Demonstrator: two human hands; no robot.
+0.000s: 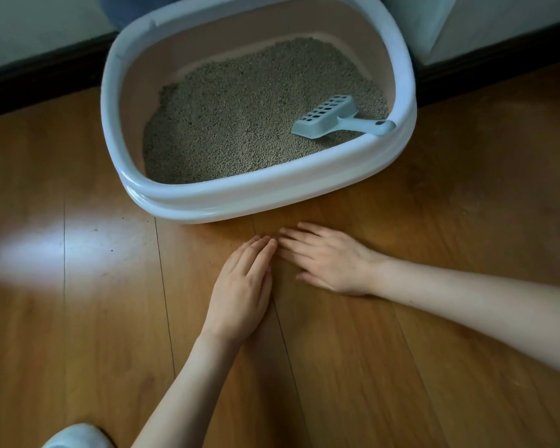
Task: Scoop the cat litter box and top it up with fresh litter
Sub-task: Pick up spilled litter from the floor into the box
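A white litter box (227, 197) with a pinkish inner wall stands on the wooden floor. Grey-brown litter (240, 118) fills its bottom. A pale blue slotted scoop (333, 116) lies in the litter at the right, its handle leaning on the box rim. Both hands lie flat on the floor just in front of the box, palms down, fingers straight. My left hand (243, 289) points up and right; my right hand (327, 260) points left. Their fingertips nearly meet. Neither hand holds anything.
A dark baseboard (39, 76) and pale wall run behind the box. A white shoe or slipper tip (75, 436) shows at the bottom left. Bright light reflects off the wooden floor (46, 250) at the left.
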